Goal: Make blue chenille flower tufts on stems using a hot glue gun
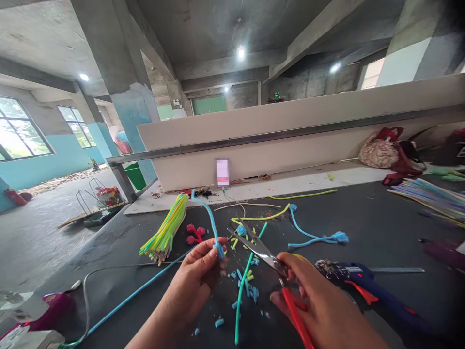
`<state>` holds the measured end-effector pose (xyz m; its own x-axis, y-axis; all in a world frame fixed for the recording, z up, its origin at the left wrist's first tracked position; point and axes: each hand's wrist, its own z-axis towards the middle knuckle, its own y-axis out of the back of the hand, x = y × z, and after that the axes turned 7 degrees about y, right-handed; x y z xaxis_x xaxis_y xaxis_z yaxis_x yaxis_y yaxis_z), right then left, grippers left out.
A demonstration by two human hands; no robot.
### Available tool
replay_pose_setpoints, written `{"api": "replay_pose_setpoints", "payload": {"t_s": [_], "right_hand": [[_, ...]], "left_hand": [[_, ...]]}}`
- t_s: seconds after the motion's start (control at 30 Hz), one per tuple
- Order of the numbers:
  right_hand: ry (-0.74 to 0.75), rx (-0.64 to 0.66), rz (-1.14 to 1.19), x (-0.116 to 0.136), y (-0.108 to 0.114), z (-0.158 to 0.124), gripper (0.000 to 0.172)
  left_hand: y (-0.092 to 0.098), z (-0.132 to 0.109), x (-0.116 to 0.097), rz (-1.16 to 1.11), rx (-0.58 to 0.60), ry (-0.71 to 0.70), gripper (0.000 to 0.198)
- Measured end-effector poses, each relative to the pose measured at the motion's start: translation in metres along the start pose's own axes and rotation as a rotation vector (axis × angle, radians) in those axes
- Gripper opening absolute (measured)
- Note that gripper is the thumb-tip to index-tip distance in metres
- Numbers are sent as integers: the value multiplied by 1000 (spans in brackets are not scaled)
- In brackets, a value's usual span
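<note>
Between the thumb and fingers of my left hand (198, 269) is a blue pipe cleaner (210, 215), its lower end bunched into a small tuft and its long stem rising above the hand. My right hand (308, 286) is wrapped round red-handled scissors (267, 254). Their blades are parted and point up and left, just right of the tuft. A green pipe cleaner (244, 286) lies beneath the blades, among several short blue and yellow-green clippings (250, 288). Beyond the blades rests a small blue pompom (241, 230).
Left stands a bundle of yellow-green pipe cleaners (165, 232) beside red pompoms (196, 232). A blue stem with tufted ends (316, 237) and a dark blue glue gun (363, 283) lie right. A phone (222, 173) leans on the back board. More pipe cleaners (432, 196) and a bag (381, 150) are far right.
</note>
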<state>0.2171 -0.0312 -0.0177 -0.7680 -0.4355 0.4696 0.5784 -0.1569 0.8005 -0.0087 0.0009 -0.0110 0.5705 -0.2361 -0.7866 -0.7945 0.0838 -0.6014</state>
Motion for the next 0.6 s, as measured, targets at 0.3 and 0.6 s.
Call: {"api": "replay_pose_setpoints", "payload": {"t_s": [0.3, 0.6], "right_hand": [[131, -24, -110, 9, -15, -3, 44], [112, 43, -142, 14, -20, -6, 46]], "left_hand": [[-1, -3, 9, 13, 135, -39, 14], [-10, -9, 15, 51, 128, -51, 19]]}}
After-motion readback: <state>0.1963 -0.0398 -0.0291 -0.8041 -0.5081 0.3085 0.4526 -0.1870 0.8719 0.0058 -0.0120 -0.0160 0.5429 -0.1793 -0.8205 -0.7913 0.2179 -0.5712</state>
